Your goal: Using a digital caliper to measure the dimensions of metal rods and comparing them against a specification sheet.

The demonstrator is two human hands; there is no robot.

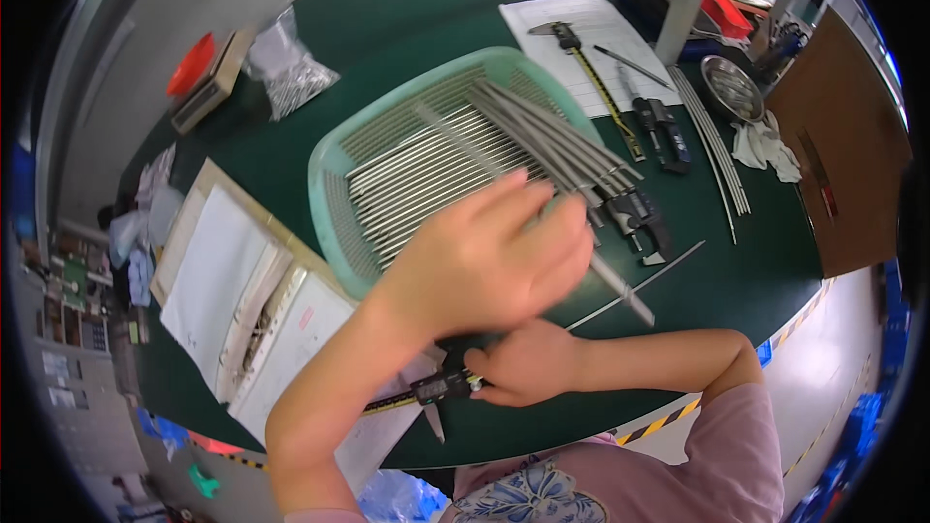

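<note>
Your right hand [531, 362] grasps one black-and-silver caliper [441, 387] near one green basket [325, 179]; I can't tell your left hand's [484, 257] grip.

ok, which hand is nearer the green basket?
Left. The left hand is over the near side of the green basket; the right hand is outside it, closer to the person's body, holding a caliper.

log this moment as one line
right hand: gripping black digital caliper; left hand: blurred, over green plastic basket; contents: slim silver metal rods
</note>
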